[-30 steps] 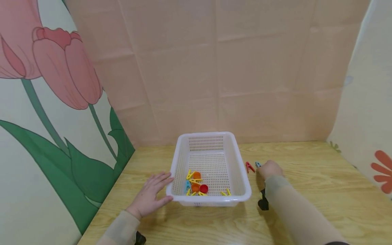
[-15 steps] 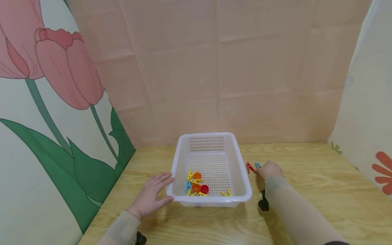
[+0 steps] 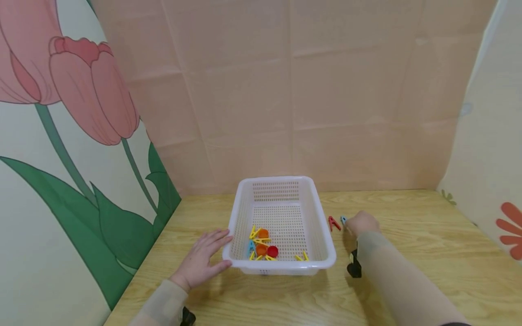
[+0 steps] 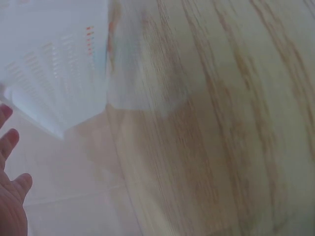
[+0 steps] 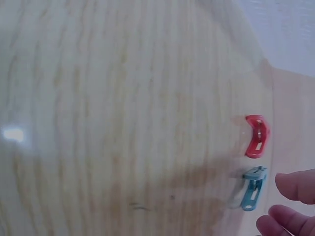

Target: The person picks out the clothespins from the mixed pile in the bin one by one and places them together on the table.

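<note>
My left hand (image 3: pixel 202 258) rests its spread fingertips on the left rim of a white plastic basket (image 3: pixel 322 226); in the left wrist view its fingers (image 4: pixel 9 142) are by the basket wall. To the right of the basket, a red clothespin (image 3: pixel 333 223) and a blue clothespin (image 3: pixel 344 220) lie on the table. Just right of the blue one is my right hand (image 3: pixel 363 222). The right wrist view shows its thumb (image 5: pixel 298 186) apart from the fingers, beside the blue clothespin (image 5: pixel 253 191), with nothing visible between them. The red clothespin (image 5: pixel 258 136) lies beyond.
Inside the basket are several yellow clothespins (image 3: pixel 262 241), a blue clothespin (image 3: pixel 251 247), orange round caps (image 3: pixel 263 233) and a red cap (image 3: pixel 272 251). A wooden table (image 3: pixel 408 226) bears everything, with a beige sheet (image 3: pixel 346 90) hanging behind it.
My right hand has shifted slightly right and away from the blue clothespin, which shows a little more. The left hand keeps its place on the basket rim.
</note>
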Available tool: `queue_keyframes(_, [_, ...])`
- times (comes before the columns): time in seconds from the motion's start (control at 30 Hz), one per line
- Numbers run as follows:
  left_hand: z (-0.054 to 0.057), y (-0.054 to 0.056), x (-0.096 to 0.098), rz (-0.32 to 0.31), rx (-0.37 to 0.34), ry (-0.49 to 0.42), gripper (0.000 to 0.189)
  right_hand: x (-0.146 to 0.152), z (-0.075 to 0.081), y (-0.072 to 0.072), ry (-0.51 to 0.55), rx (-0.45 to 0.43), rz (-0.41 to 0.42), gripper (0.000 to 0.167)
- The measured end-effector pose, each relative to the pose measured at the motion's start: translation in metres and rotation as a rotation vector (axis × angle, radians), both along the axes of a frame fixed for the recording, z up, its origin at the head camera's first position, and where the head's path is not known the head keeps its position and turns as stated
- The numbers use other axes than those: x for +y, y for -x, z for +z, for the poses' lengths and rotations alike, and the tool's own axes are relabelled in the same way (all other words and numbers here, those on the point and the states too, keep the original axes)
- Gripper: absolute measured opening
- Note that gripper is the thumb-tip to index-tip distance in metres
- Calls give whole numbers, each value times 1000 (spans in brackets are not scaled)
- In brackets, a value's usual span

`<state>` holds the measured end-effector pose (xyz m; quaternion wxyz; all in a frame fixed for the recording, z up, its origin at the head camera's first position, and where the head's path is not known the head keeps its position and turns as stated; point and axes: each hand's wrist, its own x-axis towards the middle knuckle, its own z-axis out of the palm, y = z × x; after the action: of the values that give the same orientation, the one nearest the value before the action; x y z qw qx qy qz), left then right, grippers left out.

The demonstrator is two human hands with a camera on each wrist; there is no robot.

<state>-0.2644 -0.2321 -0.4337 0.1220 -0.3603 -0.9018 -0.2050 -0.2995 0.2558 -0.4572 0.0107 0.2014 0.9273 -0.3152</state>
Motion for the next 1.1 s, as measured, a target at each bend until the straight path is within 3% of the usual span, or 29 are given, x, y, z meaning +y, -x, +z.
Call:
queue_keyframes(0.17, [0, 0, 0, -1, -2, -2, 63, 1, 12, 2, -43, 13, 56, 27])
queue_keyframes(0.4, [-2, 1, 0, -4, 8, -2, 62, -6, 31, 5, 21, 42, 101, 34])
queue_keyframes(0.6, [-3, 2, 0, -2, 7, -5, 63, -21, 57, 6, 13, 80, 133, 45])
queue_keyframes(1.1, [-2, 2, 0, -5, 2, -10, 63, -61, 122, 18, 14, 202, 204, 47])
